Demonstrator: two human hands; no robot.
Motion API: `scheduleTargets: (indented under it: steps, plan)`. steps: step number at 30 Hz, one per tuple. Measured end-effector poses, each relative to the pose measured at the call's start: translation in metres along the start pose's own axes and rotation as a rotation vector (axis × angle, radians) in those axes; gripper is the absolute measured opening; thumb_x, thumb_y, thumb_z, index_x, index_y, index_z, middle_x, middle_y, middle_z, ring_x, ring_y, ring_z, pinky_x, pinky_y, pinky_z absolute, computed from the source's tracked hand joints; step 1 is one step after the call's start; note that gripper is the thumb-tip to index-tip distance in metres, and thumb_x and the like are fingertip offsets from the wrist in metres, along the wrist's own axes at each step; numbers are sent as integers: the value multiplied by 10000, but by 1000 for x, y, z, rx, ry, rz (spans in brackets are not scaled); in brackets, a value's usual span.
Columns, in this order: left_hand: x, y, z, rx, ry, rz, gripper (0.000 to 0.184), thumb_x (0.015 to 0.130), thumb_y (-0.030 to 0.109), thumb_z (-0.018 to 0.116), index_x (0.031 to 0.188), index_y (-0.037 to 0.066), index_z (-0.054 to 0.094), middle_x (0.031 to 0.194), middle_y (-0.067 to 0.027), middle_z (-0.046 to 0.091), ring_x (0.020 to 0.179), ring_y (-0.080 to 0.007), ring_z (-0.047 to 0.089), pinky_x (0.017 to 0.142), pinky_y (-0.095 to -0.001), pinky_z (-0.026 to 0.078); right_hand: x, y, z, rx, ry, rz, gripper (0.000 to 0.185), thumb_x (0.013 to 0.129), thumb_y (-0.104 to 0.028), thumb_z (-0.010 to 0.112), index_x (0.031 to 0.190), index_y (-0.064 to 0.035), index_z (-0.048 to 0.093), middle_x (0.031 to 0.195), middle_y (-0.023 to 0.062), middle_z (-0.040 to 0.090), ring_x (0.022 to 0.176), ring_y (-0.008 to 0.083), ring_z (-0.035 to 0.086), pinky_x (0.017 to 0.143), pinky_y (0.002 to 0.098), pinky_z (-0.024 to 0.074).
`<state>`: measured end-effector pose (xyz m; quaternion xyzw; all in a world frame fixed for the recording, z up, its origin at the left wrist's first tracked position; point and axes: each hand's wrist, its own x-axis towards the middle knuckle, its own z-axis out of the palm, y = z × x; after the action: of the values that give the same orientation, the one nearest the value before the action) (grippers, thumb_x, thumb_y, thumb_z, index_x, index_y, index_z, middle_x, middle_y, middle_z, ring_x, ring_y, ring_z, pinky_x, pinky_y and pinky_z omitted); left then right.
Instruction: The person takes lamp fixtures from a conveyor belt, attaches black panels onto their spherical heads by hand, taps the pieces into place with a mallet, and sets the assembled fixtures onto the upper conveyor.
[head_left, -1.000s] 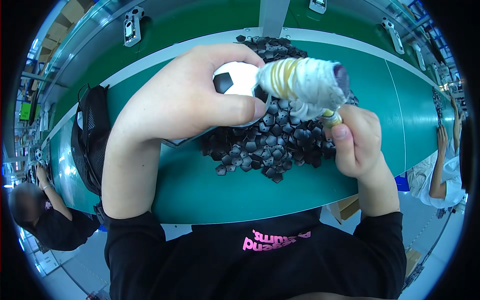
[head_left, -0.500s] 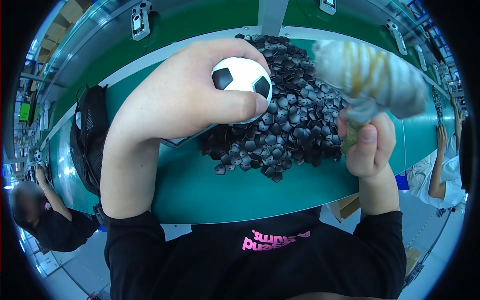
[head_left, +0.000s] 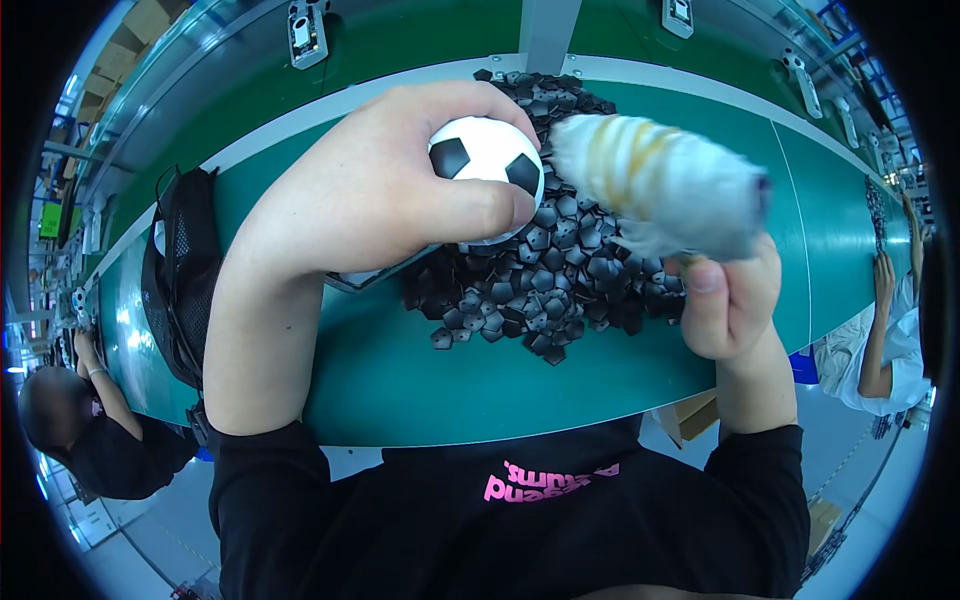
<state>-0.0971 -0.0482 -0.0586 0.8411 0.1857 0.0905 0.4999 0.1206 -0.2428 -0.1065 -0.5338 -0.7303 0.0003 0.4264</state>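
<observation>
My left hand (head_left: 385,185) is wrapped around a small white ball with black pentagons, like a toy soccer ball (head_left: 487,152). Its thumb presses on the near side of the ball. In my right hand (head_left: 735,300) is the handle of a mallet (head_left: 665,180), whose thick head is bound in pale cloth with yellowish bands. Motion blurs the mallet's head, which is to the right of the ball and apart from it. Below and behind both lies a heap of black pentagon pieces (head_left: 540,290), some with small holes. Part of a dark-edged tray or device (head_left: 375,278) shows under my left wrist.
A black mesh bag (head_left: 185,270) lies on the green table (head_left: 430,400) to the left. Beyond a metal rail, white devices (head_left: 308,35) sit on a green belt. One person (head_left: 100,430) is at the far left, another (head_left: 885,340) at the far right.
The mallet's head has swung left and slightly down, closer to the ball. My left hand and the ball have barely moved. The white devices on the belt have shifted right.
</observation>
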Motion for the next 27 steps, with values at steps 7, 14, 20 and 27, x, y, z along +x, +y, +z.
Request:
scheduleTargets:
  steps: [7,14,20,27]
  plan:
    - [0,-7,-10,79,63,-17,457,752,226,736,1154,24,658,938,-38,664,825,-142,625,738,-286,511,1,14,14,-200,28,186,154,942,-156,646,953,-6,677,711,106,641,582,270,619,536,359,488]
    - [9,-33,-30,622,526,-69,415,757,283,742,1091,44,682,918,-162,708,821,-295,696,754,-383,549,3,26,19,-423,-88,245,170,869,-163,747,936,-20,683,777,123,642,703,303,626,637,399,502]
    - [9,-55,-56,782,736,-60,378,765,210,717,1121,92,665,1035,-154,659,918,-343,674,852,-457,522,0,32,20,-466,-167,247,229,808,-212,796,908,-31,696,830,119,642,815,318,631,723,426,519]
    - [19,-108,-63,999,792,87,340,741,94,710,1077,133,676,1136,-108,634,1078,-352,615,982,-512,442,-3,29,25,-445,-218,267,251,798,-233,806,920,-38,706,876,110,655,853,314,639,750,414,525]
